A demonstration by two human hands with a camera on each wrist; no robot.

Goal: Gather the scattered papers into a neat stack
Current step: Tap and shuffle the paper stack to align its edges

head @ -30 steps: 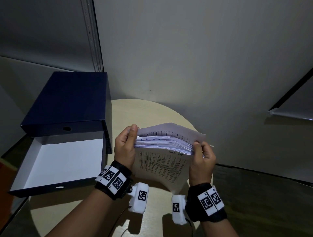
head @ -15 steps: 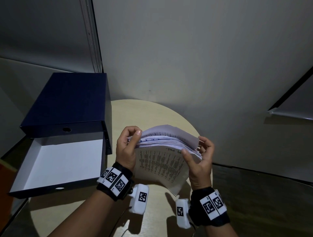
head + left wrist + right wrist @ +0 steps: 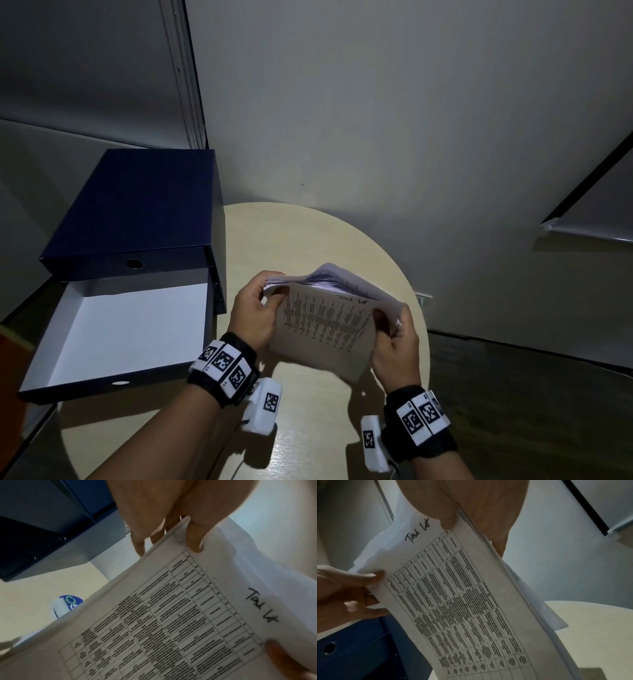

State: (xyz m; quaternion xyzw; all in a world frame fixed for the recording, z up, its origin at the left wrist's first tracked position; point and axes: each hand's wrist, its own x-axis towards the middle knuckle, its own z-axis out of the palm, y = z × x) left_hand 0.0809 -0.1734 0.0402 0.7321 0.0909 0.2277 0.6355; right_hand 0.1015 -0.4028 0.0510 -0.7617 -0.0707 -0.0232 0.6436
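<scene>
A stack of printed papers (image 3: 325, 322) is held upright over the round table, its front sheet showing a table of text and a handwritten heading. My left hand (image 3: 257, 308) grips the stack's left edge, thumb on the front sheet (image 3: 171, 615) and fingers behind. My right hand (image 3: 394, 329) grips the right edge, thumb pressing the front page (image 3: 462, 595) near the heading. The top edges of the sheets bend away from me. The lower corner of the stack hangs just above the tabletop; whether it touches cannot be told.
An open dark blue box (image 3: 113, 329) with a white inside stands at the left of the round beige table (image 3: 308, 428), its lid (image 3: 137, 212) up behind it. Grey walls rise close behind. A blue round sticker (image 3: 70, 604) lies on the table.
Both hands shifted on the stack: the sheets that were fanned at the top edge have closed together, and the right hand took a fresh hold on the right edge, slightly further right.
</scene>
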